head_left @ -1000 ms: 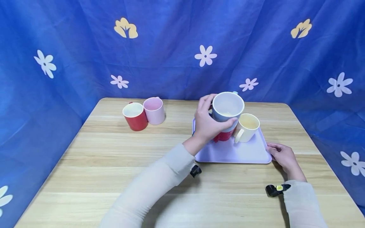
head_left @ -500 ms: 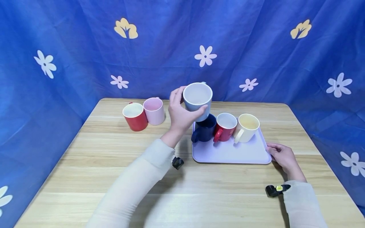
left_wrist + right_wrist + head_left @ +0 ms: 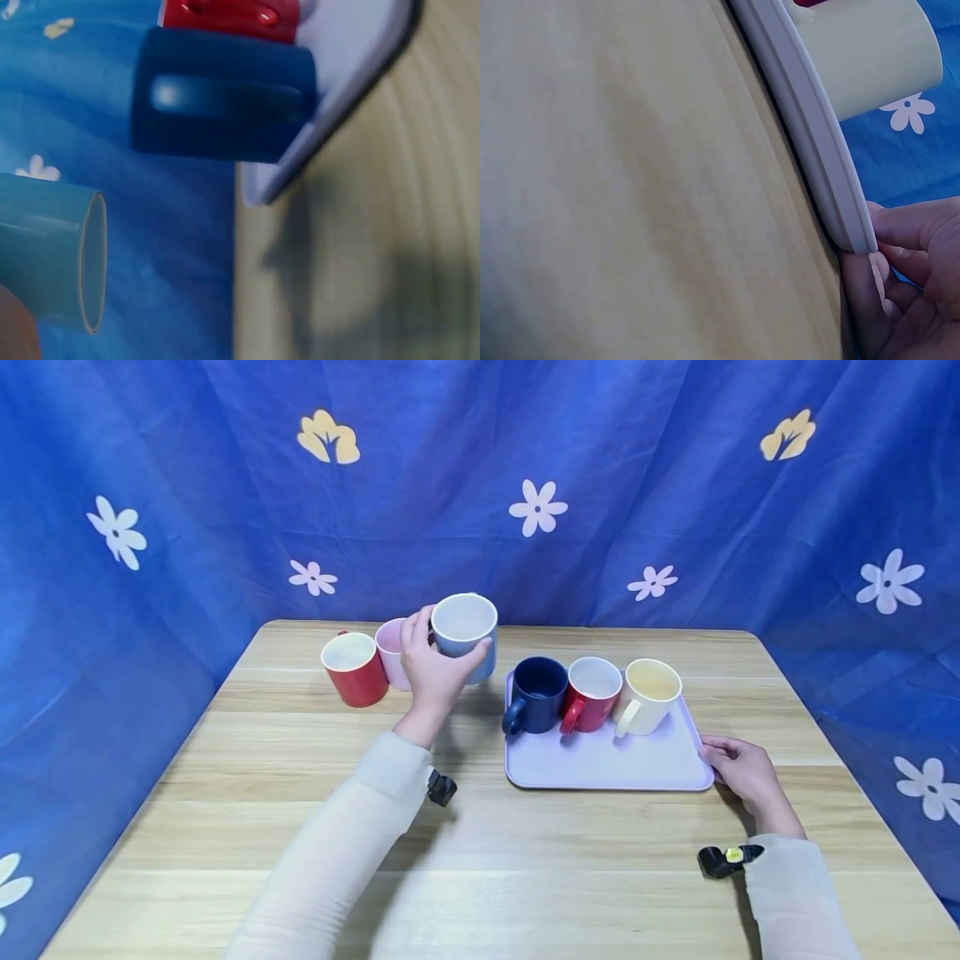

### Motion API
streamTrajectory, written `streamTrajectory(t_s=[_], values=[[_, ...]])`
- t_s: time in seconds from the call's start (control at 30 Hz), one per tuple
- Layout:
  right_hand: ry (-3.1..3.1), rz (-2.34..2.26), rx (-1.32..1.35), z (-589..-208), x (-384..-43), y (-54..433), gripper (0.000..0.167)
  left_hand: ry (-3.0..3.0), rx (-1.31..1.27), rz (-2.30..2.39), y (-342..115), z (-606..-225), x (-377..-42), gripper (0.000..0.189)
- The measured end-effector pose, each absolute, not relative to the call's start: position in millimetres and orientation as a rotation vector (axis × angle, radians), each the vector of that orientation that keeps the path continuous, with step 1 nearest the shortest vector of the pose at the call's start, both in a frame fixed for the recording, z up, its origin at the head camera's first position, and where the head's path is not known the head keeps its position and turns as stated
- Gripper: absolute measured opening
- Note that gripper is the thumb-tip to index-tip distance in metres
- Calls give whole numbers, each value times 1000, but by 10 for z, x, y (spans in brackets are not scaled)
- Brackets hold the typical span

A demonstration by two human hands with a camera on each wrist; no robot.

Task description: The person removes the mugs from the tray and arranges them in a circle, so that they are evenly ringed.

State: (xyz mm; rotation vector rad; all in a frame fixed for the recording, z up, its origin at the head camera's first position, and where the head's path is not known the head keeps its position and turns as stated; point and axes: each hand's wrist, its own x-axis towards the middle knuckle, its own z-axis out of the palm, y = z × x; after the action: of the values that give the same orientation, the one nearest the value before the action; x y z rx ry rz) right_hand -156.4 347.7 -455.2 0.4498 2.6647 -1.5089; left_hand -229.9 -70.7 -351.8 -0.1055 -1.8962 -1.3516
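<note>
My left hand [image 3: 435,670] grips a light blue mug [image 3: 467,639] round its side, thumb in front and fingers behind. The mug is upright, just right of a pink mug [image 3: 392,660] that the hand partly hides; whether it touches the table I cannot tell. In the left wrist view the light blue mug [image 3: 45,255] shows at the left edge. My right hand [image 3: 744,774] pinches the right edge of a lilac tray [image 3: 607,768] near its front corner. On the tray stand a navy mug [image 3: 542,702], a red mug [image 3: 596,697] and a cream mug [image 3: 651,697], side by side.
Another red mug [image 3: 358,677], white inside, stands at the back left against the pink mug. A wooden table [image 3: 570,877] bears everything. Behind it hangs a blue flowered curtain [image 3: 420,485].
My left hand has carried the light blue mug leftward from above the tray to beside the pink mug, lower than half a second ago. The right hand has stayed on the tray's edge.
</note>
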Motion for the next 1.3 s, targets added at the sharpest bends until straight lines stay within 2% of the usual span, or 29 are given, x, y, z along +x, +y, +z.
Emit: streamTrajectory(t_s=[0.63,1.3], values=[[2666,-1511,442,-4571,-1573,3493,42,-1993,162,-1309,-800,-4088,-2406,74],[2668,-1523,436,-4568,-1575,3492,42,-1905,390,-1312,-665,-4269,-2470,84]])
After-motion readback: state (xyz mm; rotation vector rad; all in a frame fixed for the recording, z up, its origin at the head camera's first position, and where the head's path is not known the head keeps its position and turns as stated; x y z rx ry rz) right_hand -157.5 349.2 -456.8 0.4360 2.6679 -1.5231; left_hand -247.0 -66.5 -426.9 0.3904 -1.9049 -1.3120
